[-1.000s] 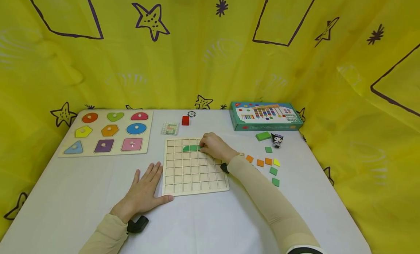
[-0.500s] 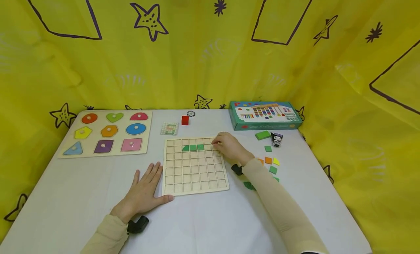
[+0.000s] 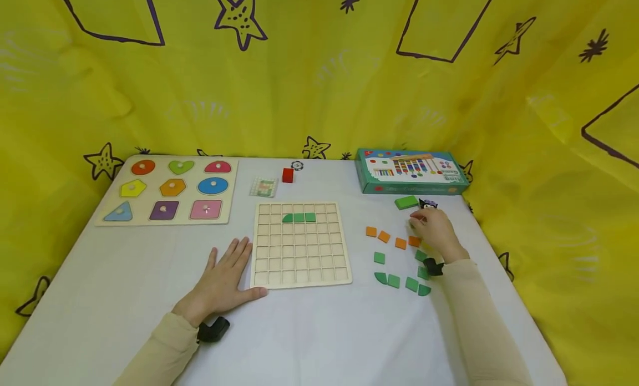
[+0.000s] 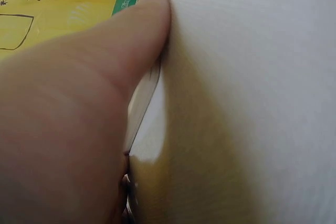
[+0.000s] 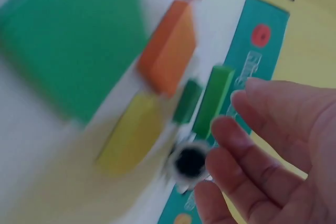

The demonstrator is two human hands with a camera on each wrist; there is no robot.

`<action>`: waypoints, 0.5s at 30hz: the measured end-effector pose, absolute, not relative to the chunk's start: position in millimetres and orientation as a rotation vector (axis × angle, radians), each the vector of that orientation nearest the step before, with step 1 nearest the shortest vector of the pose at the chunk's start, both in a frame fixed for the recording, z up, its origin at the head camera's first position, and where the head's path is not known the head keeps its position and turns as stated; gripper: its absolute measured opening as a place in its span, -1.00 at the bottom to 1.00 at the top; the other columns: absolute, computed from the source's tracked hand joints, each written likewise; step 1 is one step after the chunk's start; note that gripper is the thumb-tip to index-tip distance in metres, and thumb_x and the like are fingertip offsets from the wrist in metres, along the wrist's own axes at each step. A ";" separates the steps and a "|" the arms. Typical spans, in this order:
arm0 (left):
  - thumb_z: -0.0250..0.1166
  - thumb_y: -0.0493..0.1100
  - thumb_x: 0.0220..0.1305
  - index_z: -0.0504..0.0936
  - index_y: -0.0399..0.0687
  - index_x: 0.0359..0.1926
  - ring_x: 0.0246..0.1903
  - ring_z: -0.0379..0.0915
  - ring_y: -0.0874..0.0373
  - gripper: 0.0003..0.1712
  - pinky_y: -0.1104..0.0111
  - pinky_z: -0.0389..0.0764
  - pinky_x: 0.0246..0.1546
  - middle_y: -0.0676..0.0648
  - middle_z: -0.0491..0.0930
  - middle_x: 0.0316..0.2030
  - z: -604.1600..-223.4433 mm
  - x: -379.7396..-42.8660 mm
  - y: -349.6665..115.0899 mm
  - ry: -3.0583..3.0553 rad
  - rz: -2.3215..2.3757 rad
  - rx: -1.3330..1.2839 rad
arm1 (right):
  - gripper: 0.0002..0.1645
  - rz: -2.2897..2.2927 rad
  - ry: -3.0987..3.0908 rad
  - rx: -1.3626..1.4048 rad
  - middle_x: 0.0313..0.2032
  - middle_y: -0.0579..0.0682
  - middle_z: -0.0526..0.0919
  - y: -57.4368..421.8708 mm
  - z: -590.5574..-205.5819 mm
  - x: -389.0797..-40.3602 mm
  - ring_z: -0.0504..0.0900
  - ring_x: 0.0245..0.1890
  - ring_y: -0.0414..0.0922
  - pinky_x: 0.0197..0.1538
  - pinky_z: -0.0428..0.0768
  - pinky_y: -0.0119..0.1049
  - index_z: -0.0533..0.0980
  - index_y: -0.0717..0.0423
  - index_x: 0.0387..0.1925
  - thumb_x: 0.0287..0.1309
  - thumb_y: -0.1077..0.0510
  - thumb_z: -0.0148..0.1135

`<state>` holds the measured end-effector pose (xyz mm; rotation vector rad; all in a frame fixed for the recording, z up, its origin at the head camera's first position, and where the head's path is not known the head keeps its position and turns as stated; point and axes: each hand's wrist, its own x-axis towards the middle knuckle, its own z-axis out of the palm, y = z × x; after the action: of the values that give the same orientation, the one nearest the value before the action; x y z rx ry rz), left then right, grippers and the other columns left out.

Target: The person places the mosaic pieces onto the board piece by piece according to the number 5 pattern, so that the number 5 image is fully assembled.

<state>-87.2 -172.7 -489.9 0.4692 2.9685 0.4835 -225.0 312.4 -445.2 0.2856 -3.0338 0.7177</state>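
My left hand [image 3: 222, 283] lies flat with spread fingers on the white table, its fingertips at the left edge of the wooden grid board [image 3: 344, 258] and its thumb along the near corner. In the board's second row sit a rounded green tile [image 3: 288, 218] and two square green tiles [image 3: 304, 217]. Over at the right, my right hand [image 3: 439, 233] hovers with relaxed, parted fingers and nothing between them. Beyond its fingertips in the right wrist view is a small green tile [image 5: 187, 101], beside a longer green block [image 5: 213, 100]. A yellow tile [image 5: 131, 132] and an orange tile [image 5: 169, 48] lie nearer.
Several orange tiles [image 3: 384, 237] and green tiles [image 3: 394, 281] are scattered right of the board. A shape puzzle [image 3: 192, 178] stands at back left. Behind are a pattern card [image 3: 263, 187], a red cube [image 3: 288, 175] and a game box [image 3: 411, 172]; a small figurine [image 3: 428, 204] is partly hidden.
My right hand has left the green row on the board and moved right to the loose tiles. A second square green tile now shows in the row. My left hand stays at the board.
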 end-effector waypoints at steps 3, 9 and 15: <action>0.12 0.60 0.04 0.03 -0.30 0.49 0.47 -0.28 -0.16 0.33 -0.24 -0.37 0.31 -0.22 -0.08 0.50 -488.7 -89.4 -171.8 2.963 0.489 0.471 | -0.71 0.718 -3.000 0.256 -0.08 0.35 0.57 322.3 -444.8 -220.7 0.43 0.00 0.30 0.15 0.32 0.20 0.59 0.41 -0.07 0.35 0.24 0.14; 0.10 0.61 0.06 -0.01 -0.28 0.51 0.48 -0.30 -0.11 0.32 -0.21 -0.37 0.32 -0.19 -0.11 0.51 -489.6 -91.3 -169.9 2.953 0.490 0.490 | -0.64 0.701 -2.982 0.237 -0.06 0.41 0.55 330.4 -447.9 -219.8 0.40 0.00 0.35 0.14 0.30 0.22 0.53 0.48 0.02 0.33 0.26 0.12; 0.11 0.60 0.06 -0.01 -0.28 0.50 0.48 -0.30 -0.11 0.32 -0.21 -0.36 0.32 -0.19 -0.11 0.51 -489.6 -88.0 -172.0 2.956 0.492 0.474 | -0.62 0.704 -3.041 0.237 -0.01 0.42 0.52 325.3 -453.2 -224.2 0.39 0.02 0.34 0.16 0.31 0.23 0.51 0.49 0.06 0.34 0.25 0.13</action>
<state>-88.0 -172.0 -489.6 0.4741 2.9559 0.4915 -224.2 325.3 -453.2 0.2371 -3.0410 0.7045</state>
